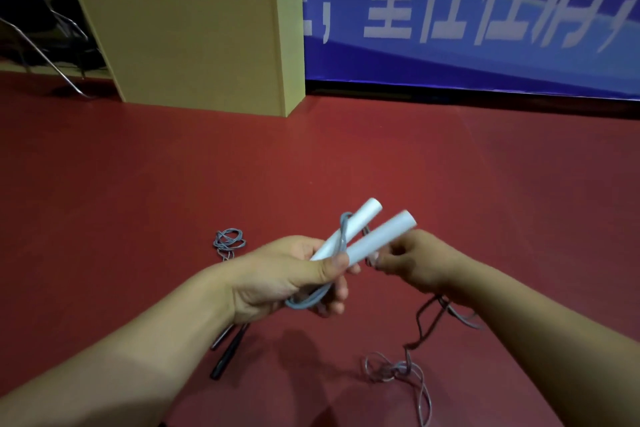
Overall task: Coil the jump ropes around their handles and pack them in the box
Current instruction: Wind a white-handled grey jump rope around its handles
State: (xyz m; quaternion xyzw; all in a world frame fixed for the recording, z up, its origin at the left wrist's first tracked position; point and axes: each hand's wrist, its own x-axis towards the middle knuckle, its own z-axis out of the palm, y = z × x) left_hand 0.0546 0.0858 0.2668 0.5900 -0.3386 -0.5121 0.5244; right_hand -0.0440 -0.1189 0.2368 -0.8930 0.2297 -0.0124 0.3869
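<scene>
the person's left hand (277,274) is curled around two white handles (363,236), holding them side by side so they point up and away. a loop of the grey rope (311,298) runs over one handle and hangs under the fingers. the right hand (405,262) is just beside the low end of the handles. its fingers are bent and look like they pinch the rope there, but that part is blurry. from under the right hand the rope drops down to the red floor (450,166), where the rest lies in a loose, tangled pile (394,373).

the winding looks like it has only just begun, since most of the rope is on the floor.

things could go wrong from here. the pile on the floor could pull into a knot as it is lifted, because its loops cross each other. the two handles could slide apart if the left hand lets up. the first loop is loose, so it could slip off the ends.

another rope with dark handles (228,350) lies on the floor under the left arm, with its grey rope bunched (228,241) farther away. a tan box (194,45) stands well apart, near the blue banner (485,10).
</scene>
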